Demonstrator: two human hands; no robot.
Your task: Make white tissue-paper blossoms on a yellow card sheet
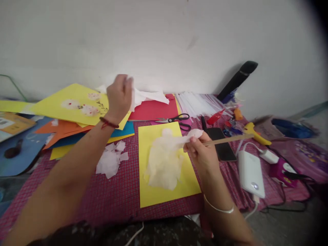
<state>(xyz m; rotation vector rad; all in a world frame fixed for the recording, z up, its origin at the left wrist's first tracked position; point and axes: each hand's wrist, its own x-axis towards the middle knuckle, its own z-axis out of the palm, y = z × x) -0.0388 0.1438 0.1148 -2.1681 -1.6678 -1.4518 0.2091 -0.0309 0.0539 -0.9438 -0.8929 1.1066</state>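
Observation:
My left hand (120, 95) is stretched out toward the wall, its fingers closed on white tissue paper (143, 96) that lies over a red sheet (156, 110). My right hand (202, 150) pinches a thin wooden stick (228, 140) together with a scrap of white tissue (191, 136). It hovers at the right edge of a yellow sheet (153, 194). A patch of white tissue pieces (164, 160) covers the middle of that sheet.
Loose tissue squares (110, 160) lie left of the yellow sheet on the checked cloth (115, 198). Coloured sheets (74, 104) are stacked at the left. Black scissors (176, 119), a phone (221, 143), a white power bank (251, 174) and a yellow glue gun (253, 131) sit at the right.

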